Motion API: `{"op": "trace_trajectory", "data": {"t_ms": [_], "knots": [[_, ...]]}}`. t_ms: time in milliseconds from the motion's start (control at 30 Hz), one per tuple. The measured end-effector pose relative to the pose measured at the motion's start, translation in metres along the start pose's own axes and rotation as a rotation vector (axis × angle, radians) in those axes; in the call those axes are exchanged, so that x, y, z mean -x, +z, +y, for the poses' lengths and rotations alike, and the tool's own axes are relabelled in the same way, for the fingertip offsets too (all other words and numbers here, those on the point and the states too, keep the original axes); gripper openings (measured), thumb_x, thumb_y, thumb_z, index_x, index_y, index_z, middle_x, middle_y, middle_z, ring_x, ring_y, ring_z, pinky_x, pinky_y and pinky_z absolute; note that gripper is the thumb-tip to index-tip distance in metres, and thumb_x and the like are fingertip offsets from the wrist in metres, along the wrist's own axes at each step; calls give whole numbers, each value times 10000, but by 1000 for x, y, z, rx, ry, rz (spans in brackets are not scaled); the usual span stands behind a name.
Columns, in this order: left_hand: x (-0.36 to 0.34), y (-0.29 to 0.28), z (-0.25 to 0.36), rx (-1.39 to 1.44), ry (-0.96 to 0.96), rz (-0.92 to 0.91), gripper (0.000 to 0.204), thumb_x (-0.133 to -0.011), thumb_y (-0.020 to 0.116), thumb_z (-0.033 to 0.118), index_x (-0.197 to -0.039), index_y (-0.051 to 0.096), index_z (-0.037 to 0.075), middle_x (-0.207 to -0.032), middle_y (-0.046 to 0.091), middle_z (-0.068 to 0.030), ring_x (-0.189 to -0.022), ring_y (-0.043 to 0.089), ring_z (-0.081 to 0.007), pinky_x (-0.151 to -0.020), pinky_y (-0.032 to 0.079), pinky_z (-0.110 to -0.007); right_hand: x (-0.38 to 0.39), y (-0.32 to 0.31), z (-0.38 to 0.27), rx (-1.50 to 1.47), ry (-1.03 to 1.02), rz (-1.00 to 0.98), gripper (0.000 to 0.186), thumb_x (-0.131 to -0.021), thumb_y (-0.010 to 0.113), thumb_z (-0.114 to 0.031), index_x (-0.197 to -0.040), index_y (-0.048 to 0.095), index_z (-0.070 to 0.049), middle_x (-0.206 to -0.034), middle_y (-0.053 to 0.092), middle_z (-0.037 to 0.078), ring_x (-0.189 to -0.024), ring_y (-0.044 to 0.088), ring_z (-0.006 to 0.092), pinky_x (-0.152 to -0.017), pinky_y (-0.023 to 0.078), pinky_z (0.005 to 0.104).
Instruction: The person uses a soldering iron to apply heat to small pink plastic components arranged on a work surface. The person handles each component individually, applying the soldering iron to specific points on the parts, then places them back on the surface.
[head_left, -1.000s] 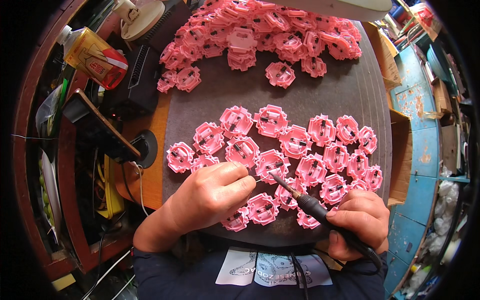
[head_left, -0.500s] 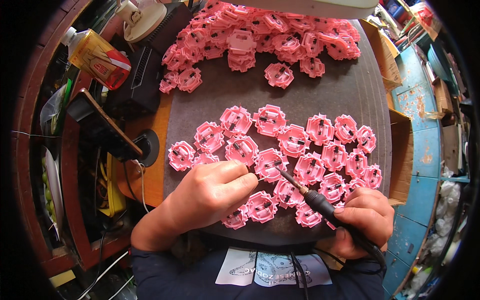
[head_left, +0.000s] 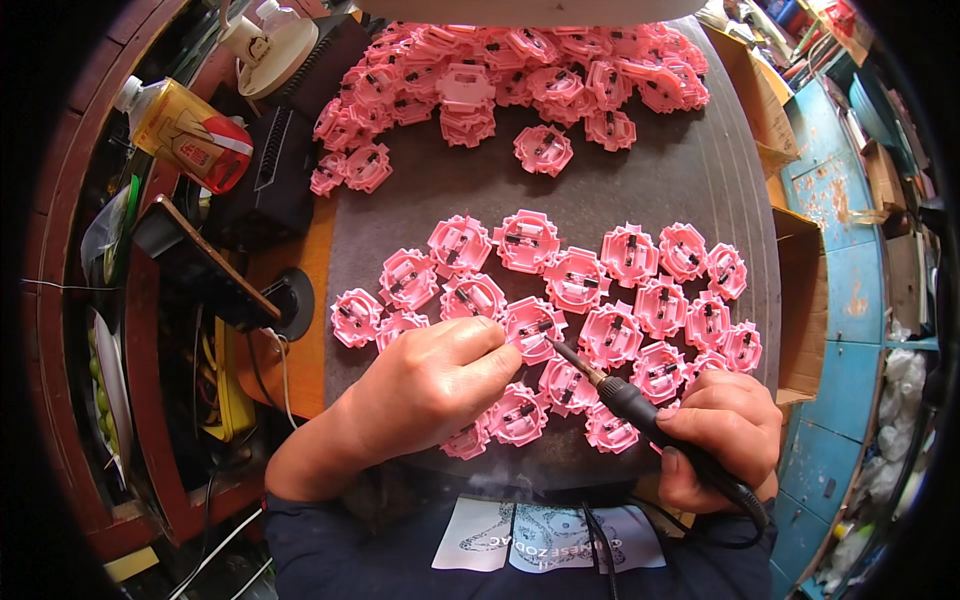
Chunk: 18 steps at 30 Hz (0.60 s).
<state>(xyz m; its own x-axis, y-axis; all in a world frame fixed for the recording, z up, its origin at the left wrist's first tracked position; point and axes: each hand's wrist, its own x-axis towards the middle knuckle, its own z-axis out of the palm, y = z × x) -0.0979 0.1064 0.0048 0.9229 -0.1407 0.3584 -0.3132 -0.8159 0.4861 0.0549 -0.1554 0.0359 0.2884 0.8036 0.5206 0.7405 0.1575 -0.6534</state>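
Observation:
My right hand (head_left: 718, 440) grips a black soldering iron (head_left: 630, 405), whose metal tip rests at a pink plastic housing (head_left: 525, 325) fitted with small white and black parts. My left hand (head_left: 430, 380) is closed in a pinch beside that housing, on what looks like thin solder wire, mostly hidden now by the fingers. Several similar housings (head_left: 610, 335) lie spread around both hands on the dark grey mat (head_left: 560, 195). Wisps of pale smoke show below the housings near my front.
A heap of pink housings (head_left: 470, 85) fills the back of the mat. At left are a bottle of amber-red drink (head_left: 190, 135), a black box (head_left: 255, 180) and a phone on a stand (head_left: 205, 260). Cardboard boxes (head_left: 805, 300) and rusty blue cabinets (head_left: 840, 390) line the right.
The iron's tip has shifted slightly over the same housing, and my left pinch has moved a little right toward it. Smoke has appeared. The view has shifted slightly.

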Motion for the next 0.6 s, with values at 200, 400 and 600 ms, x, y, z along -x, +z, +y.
{"op": "trace_trajectory", "data": {"t_ms": [200, 400, 600], "knots": [[0, 1, -2, 9, 3, 6, 271, -752, 811, -55, -995, 707, 5, -893, 645, -98, -731, 684, -273, -600, 550, -377, 0, 0, 0, 3, 4, -11, 293, -675, 758, -31, -963, 720, 8, -678, 623, 82, -502, 569, 225, -472, 445, 343], [-2, 3, -3, 7, 2, 13, 266, -756, 807, -49, -997, 708, 5, -893, 651, -104, -735, 689, -278, -608, 555, -384, 0, 0, 0, 4, 4, -16, 291, -674, 759, -33, -960, 722, 8, -677, 626, 82, -500, 568, 221, -468, 445, 342], [0, 5, -5, 23, -8, 8, 262, -766, 805, -36, -1005, 710, 8, -912, 671, -113, -750, 698, -289, -631, 561, -394, 0, 1, 1, -10, -3, -8, 293, -677, 760, -36, -964, 721, 9, -677, 629, 88, -499, 571, 226, -468, 448, 343]]}}
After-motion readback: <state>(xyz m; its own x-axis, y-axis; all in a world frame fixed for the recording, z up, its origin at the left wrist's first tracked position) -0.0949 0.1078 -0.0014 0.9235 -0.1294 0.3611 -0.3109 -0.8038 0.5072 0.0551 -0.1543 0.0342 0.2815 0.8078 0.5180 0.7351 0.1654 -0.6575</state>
